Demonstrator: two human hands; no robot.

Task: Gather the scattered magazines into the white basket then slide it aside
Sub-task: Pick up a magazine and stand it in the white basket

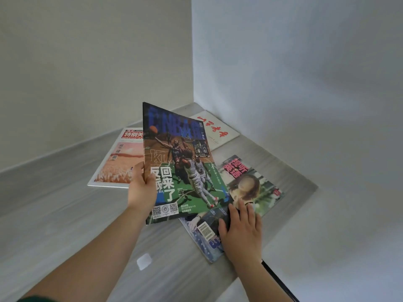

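Note:
My left hand grips the left edge of a basketball magazine and holds it tilted up off the grey table. My right hand lies flat with straight fingers on a dark magazine with a barcode, which overlaps a magazine with pink lettering. An orange-field magazine lies at the left, partly hidden behind the raised one. A white magazine with red script lies in the far corner. No white basket is in view.
Two white walls meet in a corner behind the table. The table's right edge runs diagonally past the magazines. A small white scrap lies on the table near my left forearm.

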